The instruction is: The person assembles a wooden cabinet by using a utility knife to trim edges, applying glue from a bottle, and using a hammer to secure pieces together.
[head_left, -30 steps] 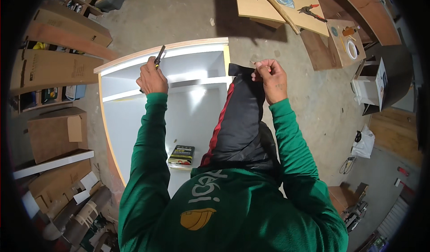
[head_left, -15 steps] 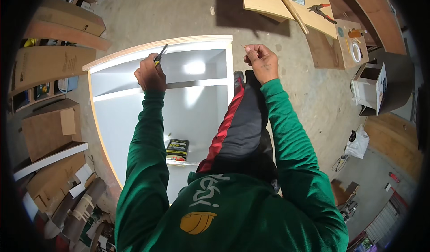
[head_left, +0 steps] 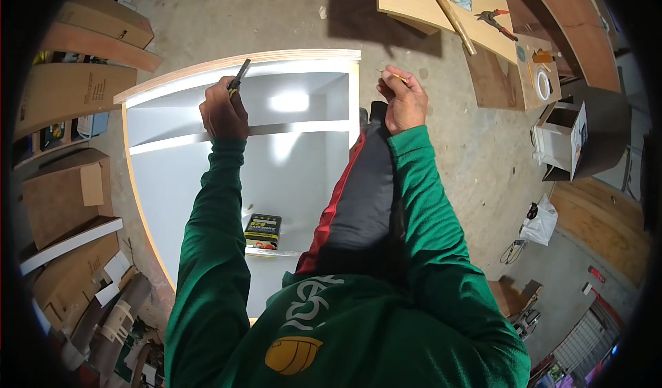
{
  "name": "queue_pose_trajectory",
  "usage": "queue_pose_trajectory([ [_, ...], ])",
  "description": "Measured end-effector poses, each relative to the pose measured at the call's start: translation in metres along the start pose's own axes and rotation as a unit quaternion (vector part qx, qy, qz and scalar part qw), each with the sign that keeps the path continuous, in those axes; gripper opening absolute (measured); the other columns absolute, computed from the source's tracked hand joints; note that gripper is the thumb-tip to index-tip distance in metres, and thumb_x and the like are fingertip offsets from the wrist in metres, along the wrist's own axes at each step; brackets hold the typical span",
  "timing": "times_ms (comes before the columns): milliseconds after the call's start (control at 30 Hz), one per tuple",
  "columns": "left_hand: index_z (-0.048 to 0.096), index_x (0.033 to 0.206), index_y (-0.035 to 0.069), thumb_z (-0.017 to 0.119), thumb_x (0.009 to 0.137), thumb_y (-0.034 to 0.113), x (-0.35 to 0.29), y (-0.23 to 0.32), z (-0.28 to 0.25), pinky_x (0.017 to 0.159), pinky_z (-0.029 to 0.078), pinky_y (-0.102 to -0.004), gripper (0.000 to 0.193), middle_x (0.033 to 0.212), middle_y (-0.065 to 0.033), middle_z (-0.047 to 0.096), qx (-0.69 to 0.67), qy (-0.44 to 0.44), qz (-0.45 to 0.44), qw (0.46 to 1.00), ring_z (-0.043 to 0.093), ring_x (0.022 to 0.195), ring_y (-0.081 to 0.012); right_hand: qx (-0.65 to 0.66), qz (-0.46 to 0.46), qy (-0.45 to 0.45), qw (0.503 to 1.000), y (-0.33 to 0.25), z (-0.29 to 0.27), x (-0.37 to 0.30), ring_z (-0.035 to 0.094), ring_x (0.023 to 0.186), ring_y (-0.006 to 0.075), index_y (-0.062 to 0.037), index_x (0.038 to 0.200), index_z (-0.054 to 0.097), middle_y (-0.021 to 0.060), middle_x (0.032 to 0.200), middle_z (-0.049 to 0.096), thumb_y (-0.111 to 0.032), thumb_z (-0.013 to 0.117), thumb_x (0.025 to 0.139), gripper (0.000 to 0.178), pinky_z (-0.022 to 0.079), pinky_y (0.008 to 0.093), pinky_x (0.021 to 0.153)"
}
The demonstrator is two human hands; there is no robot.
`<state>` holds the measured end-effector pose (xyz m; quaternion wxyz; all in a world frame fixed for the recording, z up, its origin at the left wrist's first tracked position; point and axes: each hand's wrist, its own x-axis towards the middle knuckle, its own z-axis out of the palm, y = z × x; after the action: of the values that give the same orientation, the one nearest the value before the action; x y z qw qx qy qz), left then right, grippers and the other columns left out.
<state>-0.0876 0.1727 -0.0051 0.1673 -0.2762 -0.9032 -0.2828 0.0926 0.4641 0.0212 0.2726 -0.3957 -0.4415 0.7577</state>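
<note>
My left hand [head_left: 225, 110] is closed round a slim hand tool [head_left: 241, 75], black with yellow on its handle; its dark end points up and away. It is held over the top of a cabinet [head_left: 283, 155] with white inner faces and bare wood edges. To the right of the cabinet, my right hand [head_left: 404, 100] is raised with its fingers pinched together. A small thin yellowish piece [head_left: 397, 77] shows between those fingers, too small to name. A black and yellow box [head_left: 263, 231] lies inside the cabinet by a lower ledge.
At the far right, a wooden board [head_left: 414, 2] bears a hammer [head_left: 452, 15] and red-handled pliers [head_left: 498, 24]. A white roll [head_left: 543, 84] sits beside it. Cardboard boxes [head_left: 76, 102] and panels line the left. A white bag [head_left: 539, 222] lies on the right.
The whole view has shifted slightly, so the cabinet sits further left. My right hand has turned a little, its fingers curling more. My left hand keeps the tool, now angled more upright.
</note>
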Motion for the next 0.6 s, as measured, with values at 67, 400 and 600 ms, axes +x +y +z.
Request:
queue_pose_trajectory([
  [67, 0.064, 0.121, 0.009, 0.063, 0.104, 0.019, -0.001, -0.001, 0.001, 0.084, 0.047, -0.0455, 0.02, 0.108, -0.0075, 0.07, 0.001, 0.001, 0.001, 1.0, 0.066, 0.098, -0.0322, -0.003, -0.013, -0.017, 1.0, 0.002, 0.004, -0.002, 0.067, 0.091, 0.0146, 0.0035, 0.116, 0.07, 0.0064, 0.1, 0.07, -0.005, 0.076, 0.094, 0.025, 0.058, 0.0319, 0.085],
  [400, 0.064, 0.123, 0.009, 0.06, 0.104, 0.019, -0.002, 0.0, 0.003, 0.088, 0.048, -0.0466, 0.022, 0.107, -0.0103, 0.068, -0.015, -0.011, -0.033, 0.999, 0.065, 0.102, -0.0342, -0.179, -0.074, -0.093, 0.977, 0.007, 0.009, 0.014, 0.069, 0.086, 0.0119, 0.0043, 0.115, 0.07, 0.0059, 0.095, 0.072, -0.006, 0.066, 0.103, 0.016, 0.061, 0.0292, 0.081],
  [600, 0.061, 0.123, 0.009, 0.065, 0.101, 0.013, -0.006, -0.008, 0.007, 0.086, 0.049, -0.0468, 0.023, 0.108, -0.0103, 0.068, -0.016, -0.009, -0.03, 0.999, 0.065, 0.102, -0.0343, -0.217, -0.066, -0.09, 0.97, 0.01, 0.017, 0.015, 0.07, 0.086, 0.0108, 0.0039, 0.111, 0.07, 0.007, 0.096, 0.074, -0.006, 0.067, 0.102, 0.014, 0.06, 0.0281, 0.08],
])
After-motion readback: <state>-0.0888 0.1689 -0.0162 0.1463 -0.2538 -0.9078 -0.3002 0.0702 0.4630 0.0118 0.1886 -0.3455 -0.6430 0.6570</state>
